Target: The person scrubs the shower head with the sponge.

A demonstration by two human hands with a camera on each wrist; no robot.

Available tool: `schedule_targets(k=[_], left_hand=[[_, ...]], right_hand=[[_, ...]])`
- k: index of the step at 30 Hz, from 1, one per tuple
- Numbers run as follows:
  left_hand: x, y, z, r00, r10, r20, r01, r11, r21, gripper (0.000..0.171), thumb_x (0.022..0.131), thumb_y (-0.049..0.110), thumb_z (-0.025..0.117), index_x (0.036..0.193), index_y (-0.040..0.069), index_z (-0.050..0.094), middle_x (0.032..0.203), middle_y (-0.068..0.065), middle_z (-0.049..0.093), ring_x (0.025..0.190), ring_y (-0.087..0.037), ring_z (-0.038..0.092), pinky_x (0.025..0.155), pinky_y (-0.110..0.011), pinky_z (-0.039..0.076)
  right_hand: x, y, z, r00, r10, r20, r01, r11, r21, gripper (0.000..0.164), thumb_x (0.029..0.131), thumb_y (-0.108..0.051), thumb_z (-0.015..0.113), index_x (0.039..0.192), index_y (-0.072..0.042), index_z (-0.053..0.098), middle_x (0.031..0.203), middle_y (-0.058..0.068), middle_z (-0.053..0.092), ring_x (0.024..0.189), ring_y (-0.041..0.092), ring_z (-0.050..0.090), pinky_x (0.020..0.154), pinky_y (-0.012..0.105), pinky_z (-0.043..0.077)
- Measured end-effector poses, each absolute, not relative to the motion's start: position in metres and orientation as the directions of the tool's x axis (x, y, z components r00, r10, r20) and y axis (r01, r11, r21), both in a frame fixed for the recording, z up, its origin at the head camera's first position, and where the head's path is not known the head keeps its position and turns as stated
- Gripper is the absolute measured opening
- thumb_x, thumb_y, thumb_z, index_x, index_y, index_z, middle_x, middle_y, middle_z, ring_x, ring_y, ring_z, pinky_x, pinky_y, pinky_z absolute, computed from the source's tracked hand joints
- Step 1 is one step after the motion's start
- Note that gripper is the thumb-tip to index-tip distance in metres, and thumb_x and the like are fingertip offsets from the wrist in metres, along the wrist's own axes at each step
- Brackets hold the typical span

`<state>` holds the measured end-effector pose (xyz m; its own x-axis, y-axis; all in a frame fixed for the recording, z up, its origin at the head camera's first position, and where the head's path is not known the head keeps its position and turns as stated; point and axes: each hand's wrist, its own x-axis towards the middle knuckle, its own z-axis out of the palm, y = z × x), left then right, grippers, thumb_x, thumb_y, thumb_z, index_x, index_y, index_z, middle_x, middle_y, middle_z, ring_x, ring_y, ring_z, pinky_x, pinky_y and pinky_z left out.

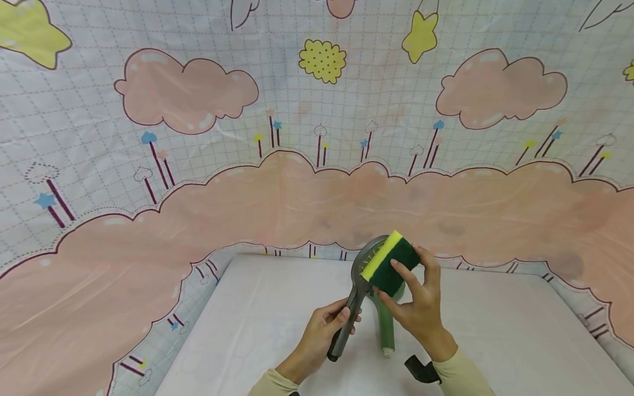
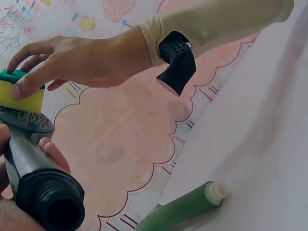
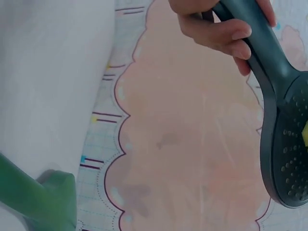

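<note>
A dark grey shower head (image 1: 354,300) is held up over the table, its handle gripped by my left hand (image 1: 319,335). In the left wrist view the open threaded end of the shower head (image 2: 55,199) faces the camera. My right hand (image 1: 421,302) pinches a yellow and green sponge (image 1: 396,267) between thumb and fingers. The sponge's yellow side lies against the nozzle face, as the left wrist view shows. Only a sliver of the sponge (image 3: 305,134) appears in the right wrist view, where the nozzle face of the shower head (image 3: 293,144) is visible.
A green shower head (image 1: 386,324) lies on the white table (image 1: 238,319) behind the hands, partly hidden by them. A patterned cloth (image 1: 297,203) with clouds and stars hangs behind the table. A black wrist mount (image 1: 421,369) sticks out from the right sleeve.
</note>
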<state>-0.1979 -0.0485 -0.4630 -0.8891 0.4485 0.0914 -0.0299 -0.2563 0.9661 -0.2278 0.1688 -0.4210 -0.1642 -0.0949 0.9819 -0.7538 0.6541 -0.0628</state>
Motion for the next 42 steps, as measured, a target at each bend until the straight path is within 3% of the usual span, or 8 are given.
schedule_targets(k=[10,27,42], left_hand=[[-0.196,-0.047,-0.462,-0.887,0.453,0.093,-0.032,-0.26,0.965,0.051,0.103,0.029,0.051,0.141,-0.005,0.047,0.106,0.001,0.066,0.083,-0.009,0.06,0.081,-0.022,0.052],[-0.194,-0.052,-0.459,-0.893,0.441,0.091,-0.031,-0.262,0.965,0.054,0.103,0.031,0.05,0.142,-0.006,0.045,0.106,-0.001,0.07,0.09,-0.008,0.064,0.08,-0.022,0.055],[-0.198,-0.054,-0.456,-0.895,0.435,0.104,-0.026,-0.284,0.958,0.054,0.103,0.03,0.048,0.142,-0.007,0.043,0.108,0.002,0.071,0.098,-0.008,0.066,0.082,-0.024,0.056]], right_hand=[[-0.224,0.166,-0.419,-0.151,-0.179,0.972,-0.774,0.633,-0.004,0.053,0.089,-0.053,0.066,0.115,-0.006,0.066,0.131,0.036,0.046,0.124,0.043,0.042,0.118,0.03,0.029],[-0.228,0.187,-0.423,-0.229,-0.12,0.966,-0.694,0.716,-0.076,0.059,0.089,-0.058,0.062,0.119,-0.008,0.065,0.136,0.034,0.045,0.124,0.047,0.041,0.116,0.027,0.026],[-0.224,0.194,-0.429,-0.289,-0.156,0.945,-0.683,0.725,-0.089,0.06,0.09,-0.06,0.06,0.12,-0.009,0.067,0.139,0.031,0.045,0.125,0.046,0.042,0.118,0.024,0.023]])
